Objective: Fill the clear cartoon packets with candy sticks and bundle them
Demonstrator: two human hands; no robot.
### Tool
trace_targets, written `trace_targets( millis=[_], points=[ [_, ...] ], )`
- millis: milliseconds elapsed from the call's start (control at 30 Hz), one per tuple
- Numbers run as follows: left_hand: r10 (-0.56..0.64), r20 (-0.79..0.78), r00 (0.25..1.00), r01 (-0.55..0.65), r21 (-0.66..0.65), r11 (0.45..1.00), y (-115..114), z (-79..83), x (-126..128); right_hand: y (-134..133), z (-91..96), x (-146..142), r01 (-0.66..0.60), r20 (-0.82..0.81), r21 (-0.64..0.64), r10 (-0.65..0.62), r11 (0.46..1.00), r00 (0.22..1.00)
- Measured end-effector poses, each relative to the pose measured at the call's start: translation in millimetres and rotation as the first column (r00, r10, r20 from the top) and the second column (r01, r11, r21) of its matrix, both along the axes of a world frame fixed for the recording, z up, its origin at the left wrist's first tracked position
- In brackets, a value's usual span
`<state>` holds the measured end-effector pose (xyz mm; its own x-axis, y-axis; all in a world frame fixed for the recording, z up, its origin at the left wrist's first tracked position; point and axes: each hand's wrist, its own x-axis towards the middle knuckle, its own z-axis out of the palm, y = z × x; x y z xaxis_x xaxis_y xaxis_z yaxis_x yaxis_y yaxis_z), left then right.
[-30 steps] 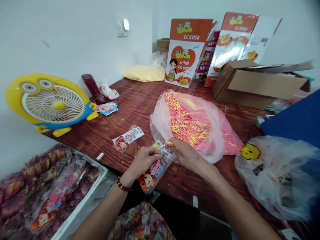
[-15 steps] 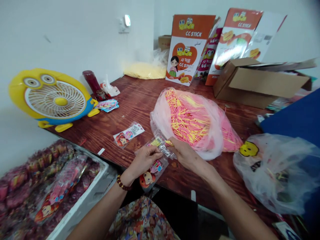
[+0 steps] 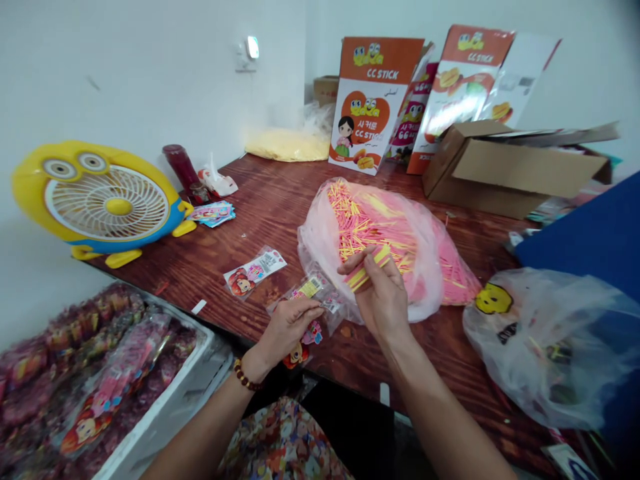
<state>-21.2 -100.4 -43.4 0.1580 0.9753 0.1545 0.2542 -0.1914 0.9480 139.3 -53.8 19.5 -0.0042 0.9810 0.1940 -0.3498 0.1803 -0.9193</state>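
Observation:
My left hand (image 3: 294, 321) pinches a clear plastic packet (image 3: 316, 293) with a printed cartoon girl, at the table's front edge. In my right hand (image 3: 383, 290) is a small bunch of yellow and pink sticks (image 3: 367, 268), held between thumb and fingers. Just behind that hand lies a big open plastic bag (image 3: 320, 233), full of thin pink and yellow sticks (image 3: 357, 227). Another printed packet (image 3: 255, 272) lies flat on the wooden table (image 3: 280, 193), left of my left hand.
A yellow fan (image 3: 117, 200) stands at the left. Below it a white foam box (image 3: 165, 393) holds many filled packets. Printed cartons (image 3: 373, 100) and an open cardboard box (image 3: 520, 167) stand at the back. A clear plastic bag (image 3: 560, 347) hangs at the right edge.
My right hand has lifted and moved away from the packet, turning palm upward to show the bunch of sticks. My left hand stays nearly in place with the packet.

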Motion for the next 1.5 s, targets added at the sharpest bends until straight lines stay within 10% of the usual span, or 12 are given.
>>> trace_targets(
  millis=[333,700,900,1167,1500],
  points=[
    [0.079,0.173,0.982,-0.049,-0.169,0.984,2,-5.3,1,-8,-19.1,-17,-0.081,-0.032,-0.009,0.081,0.997,0.996],
    [0.083,0.286,0.955,-0.046,-0.132,0.99,17,4.1,2,1,-14.5,6,-0.272,0.327,-0.01,0.26,0.962,0.909],
    [0.101,0.382,0.918,-0.057,-0.126,0.99,25,8.4,6,1,2.3,20,-0.407,0.706,0.097,0.225,0.908,0.671],
    [0.07,0.583,0.809,0.084,-0.233,0.969,27,5.5,-5,13,-2.0,22,-0.22,0.726,0.039,0.124,0.975,0.676],
    [0.16,0.429,0.889,-0.019,-0.314,0.949,27,1.8,-21,26,-29.7,7,-0.247,0.6,-0.158,0.291,0.956,0.745]
  ],
)
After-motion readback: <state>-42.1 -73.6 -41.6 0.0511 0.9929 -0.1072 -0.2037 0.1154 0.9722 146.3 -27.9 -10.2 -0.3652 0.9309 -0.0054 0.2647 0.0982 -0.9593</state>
